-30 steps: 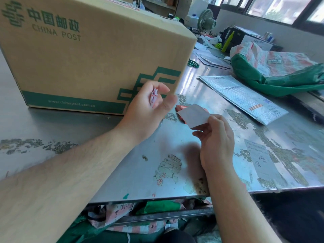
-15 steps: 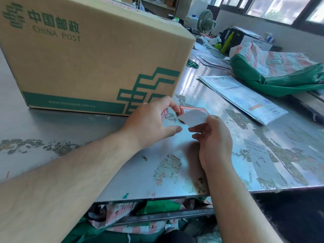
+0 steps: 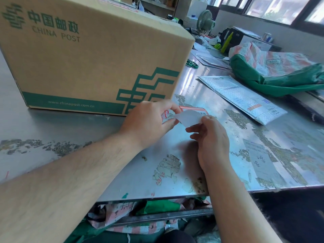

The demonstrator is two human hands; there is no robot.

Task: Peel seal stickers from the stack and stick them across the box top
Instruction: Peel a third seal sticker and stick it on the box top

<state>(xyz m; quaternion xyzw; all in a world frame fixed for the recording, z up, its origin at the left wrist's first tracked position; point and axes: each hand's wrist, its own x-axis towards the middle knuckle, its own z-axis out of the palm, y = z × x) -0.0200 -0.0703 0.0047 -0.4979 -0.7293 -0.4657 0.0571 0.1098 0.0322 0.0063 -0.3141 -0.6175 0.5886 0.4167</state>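
Observation:
A large brown China Post cardboard box (image 3: 91,55) stands on the metal table (image 3: 70,130), upper left. Just right of its near corner my two hands meet over a red-bordered seal sticker stack (image 3: 194,109) lying on the table. My right hand (image 3: 210,142) pinches a white backing sheet (image 3: 188,117) by its right edge. My left hand (image 3: 149,120) pinches the sheet's left tip, with a red-printed sticker edge (image 3: 165,114) showing under its fingers. The box top is mostly out of view.
A grey printed mailer (image 3: 243,97) lies to the right, behind it a green and striped mail sack (image 3: 273,67). Green scissors (image 3: 192,63), papers and a small fan (image 3: 205,21) sit further back. Old label residue covers the table; more sacks lie under its front edge.
My left hand came down from in front of the box, where it held a crumpled sticker, to the white sheet and now pinches its left tip. My right hand stayed nearly still.

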